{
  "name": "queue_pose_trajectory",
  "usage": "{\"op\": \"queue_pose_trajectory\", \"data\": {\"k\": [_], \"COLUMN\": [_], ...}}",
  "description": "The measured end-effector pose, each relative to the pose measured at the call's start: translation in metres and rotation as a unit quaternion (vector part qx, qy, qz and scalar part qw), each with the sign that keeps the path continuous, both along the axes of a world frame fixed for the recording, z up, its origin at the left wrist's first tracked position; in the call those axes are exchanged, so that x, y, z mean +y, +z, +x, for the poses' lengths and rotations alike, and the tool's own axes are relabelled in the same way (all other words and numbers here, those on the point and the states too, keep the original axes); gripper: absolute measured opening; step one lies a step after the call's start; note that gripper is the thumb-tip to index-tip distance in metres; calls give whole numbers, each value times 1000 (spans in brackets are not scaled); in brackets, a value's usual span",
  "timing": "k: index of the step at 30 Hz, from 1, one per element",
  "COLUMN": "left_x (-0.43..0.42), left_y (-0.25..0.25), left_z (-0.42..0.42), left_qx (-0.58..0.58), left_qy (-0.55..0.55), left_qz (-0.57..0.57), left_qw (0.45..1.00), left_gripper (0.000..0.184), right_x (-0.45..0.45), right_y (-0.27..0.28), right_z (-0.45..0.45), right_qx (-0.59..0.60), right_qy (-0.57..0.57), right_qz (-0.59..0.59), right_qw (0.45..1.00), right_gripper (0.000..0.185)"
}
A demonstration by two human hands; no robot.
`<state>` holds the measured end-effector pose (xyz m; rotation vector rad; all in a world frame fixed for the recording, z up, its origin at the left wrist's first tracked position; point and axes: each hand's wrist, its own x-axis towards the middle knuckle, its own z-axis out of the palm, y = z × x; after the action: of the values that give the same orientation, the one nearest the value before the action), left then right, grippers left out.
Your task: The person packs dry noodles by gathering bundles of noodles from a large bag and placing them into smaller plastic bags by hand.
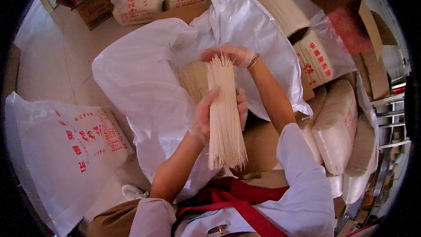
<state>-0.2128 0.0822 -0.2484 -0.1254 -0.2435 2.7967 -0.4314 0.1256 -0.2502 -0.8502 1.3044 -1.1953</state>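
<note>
My left hand, in a clear thin glove, is wrapped round a thick bundle of dried noodles. Its thumb lies across the front, and its fingertips show on the bundle's right side. At the far end of the noodles, my right hand, gloved too and with a bracelet at the wrist, is stretched out flat against or just behind the uneven tips. Behind the bundle, more dried noodles lie inside a large white sack with its mouth spread wide.
A clear bag with red print stands at the left. Printed noodle packs sit at the back. On the right are a bagged noodle pack, several filled bags, an open cardboard box and a metal rack.
</note>
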Motion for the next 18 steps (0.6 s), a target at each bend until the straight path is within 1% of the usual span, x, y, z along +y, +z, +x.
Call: {"op": "queue_pose_trajectory", "data": {"k": [1,2,3,4,6,7,8,9,10,12,13,14,15,16,17,18], "left_x": [1,1,0,-1,2,4,5,5,5,5,5,5,5,5,4,5], "left_y": [-3,-6,-5,-4,-7,-9,-9,-7,-7,-14,-16,-16,-16,-16,-15,-13], "left_z": [-2,-3,-3,-3,-7,-9,-8,-8,-8,-9,-10,-10,-10,-10,-11,-12], "left_qx": [26,26,12,-3,6,17,14,-5,-24,-14,-2,-3,-7,-11,-11,-3], "left_qy": [7,7,0,-6,-4,-2,-6,-5,-4,0,3,3,4,4,2,3], "left_qz": [19,17,-7,-33,-23,-11,-13,-12,-12,-7,0,0,-26,-52,-55,-49], "left_qw": [999,999,1000,999,1000,1000,1000,1000,1000,1000,1000,1000,1000,999,998,999], "left_gripper": [54,54,54,54,53,53,53,52,51,52,52,52,52,52,52,52], "right_x": [-3,-8,-11,-9,0,0,-1,-1,1,1,2,2,3,6,8,9], "right_y": [-4,-9,-9,-9,-7,1,10,13,9,-8,-17,-25,-30,-35,-39,-45], "right_z": [-5,-11,-13,-14,-12,-7,-2,0,0,0,-3,-7,-10,-13,-16,-20], "right_qx": [0,-10,-21,-22,3,1,57,113,112,48,47,36,25,23,-37,-97], "right_qy": [0,-82,-164,-165,-16,-18,67,151,150,21,21,-50,-121,-124,-29,69], "right_qz": [-2,-36,-69,-71,-96,-98,-22,54,52,18,17,-23,-63,-65,-50,-32], "right_qw": [1000,996,984,983,995,995,996,980,981,998,999,998,990,990,998,992], "right_gripper": [57,57,57,57,51,51,53,55,55,53,53,54,55,55,57,60]}}
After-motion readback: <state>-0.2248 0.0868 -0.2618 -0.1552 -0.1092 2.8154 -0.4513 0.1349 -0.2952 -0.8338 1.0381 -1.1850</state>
